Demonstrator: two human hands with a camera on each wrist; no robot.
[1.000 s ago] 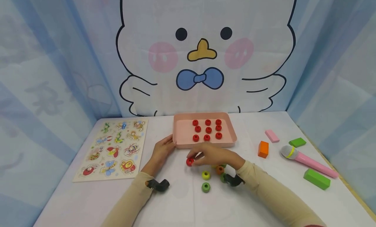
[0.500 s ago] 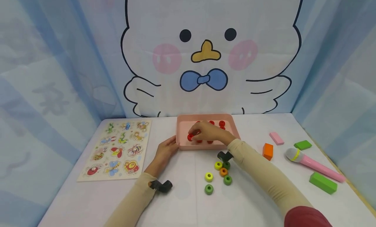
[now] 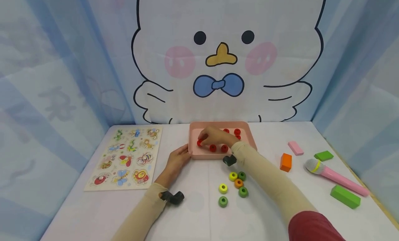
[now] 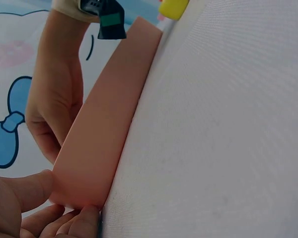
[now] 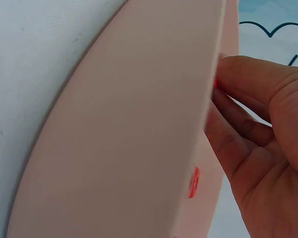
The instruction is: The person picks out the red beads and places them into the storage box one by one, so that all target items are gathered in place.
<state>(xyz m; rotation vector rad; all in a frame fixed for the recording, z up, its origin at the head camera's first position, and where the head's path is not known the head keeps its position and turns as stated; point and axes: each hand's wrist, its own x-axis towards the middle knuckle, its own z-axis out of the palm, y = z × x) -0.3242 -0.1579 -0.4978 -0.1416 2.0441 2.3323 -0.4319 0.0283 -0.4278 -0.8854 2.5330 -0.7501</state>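
My right hand [image 3: 215, 134] reaches into the pink tray [image 3: 222, 157] and pinches a red bead [image 3: 199, 143] low at its left side. In the right wrist view, the tray wall hides most of that bead behind the fingertips. Several other red beads [image 3: 224, 148] sit in rows in the tray, some covered by the hand. At the tray's near left corner my left hand [image 3: 175, 163] holds on, thumb and fingers either side of the corner in the left wrist view. In front of the tray lie yellow beads [image 3: 223, 188], green beads [image 3: 222, 201] and an orange bead [image 3: 238, 183].
An insect picture board [image 3: 124, 157] lies at the left. Along the right are a pink block [image 3: 295, 148], an orange block [image 3: 285, 162], green blocks [image 3: 345, 196] and a pink toy microphone [image 3: 339, 179]. A printed curtain [image 3: 218, 105] hangs behind the table.
My right hand has carried the red bead from the table in front of the tray up and into the tray's left side. The left hand stays at the corner. The view has shifted slightly.
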